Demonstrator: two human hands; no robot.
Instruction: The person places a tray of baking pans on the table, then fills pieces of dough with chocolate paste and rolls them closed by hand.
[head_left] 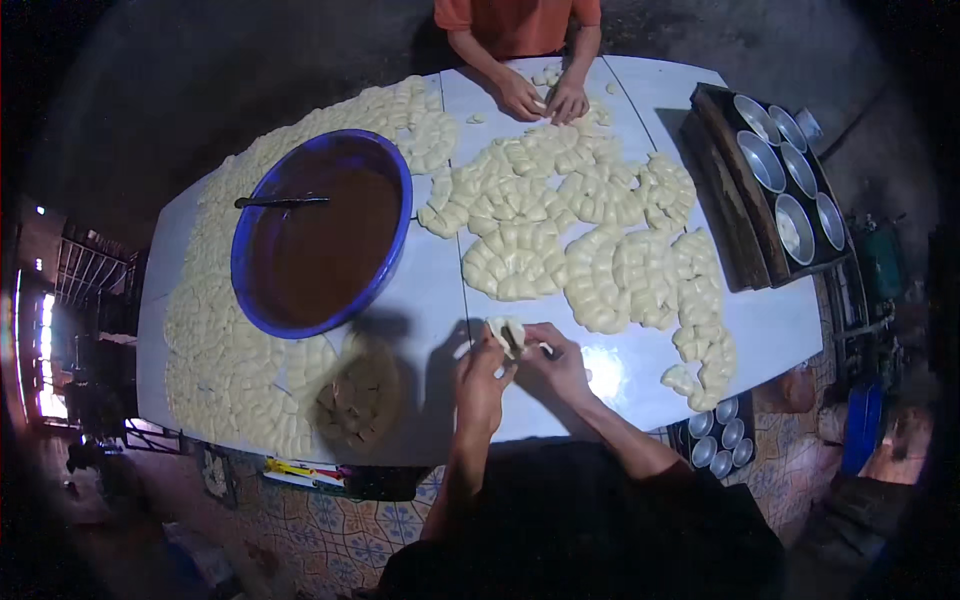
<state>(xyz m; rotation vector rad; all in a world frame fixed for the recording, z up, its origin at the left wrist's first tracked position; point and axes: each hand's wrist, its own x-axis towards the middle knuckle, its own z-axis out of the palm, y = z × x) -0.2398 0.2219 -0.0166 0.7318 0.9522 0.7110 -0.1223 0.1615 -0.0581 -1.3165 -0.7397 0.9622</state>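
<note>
Dough piece (507,335), pale, folded w/ dark filling, pinched betw both hands (515,368), over white table (420,290)

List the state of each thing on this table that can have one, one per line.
Left hand: pinching the dough piece.
Right hand: pinching the same piece.
Dough piece: partly folded, held above the table.
Blue bowl: holding brown filling, spoon resting in it.
Metal cups: empty, in the tray.
</note>
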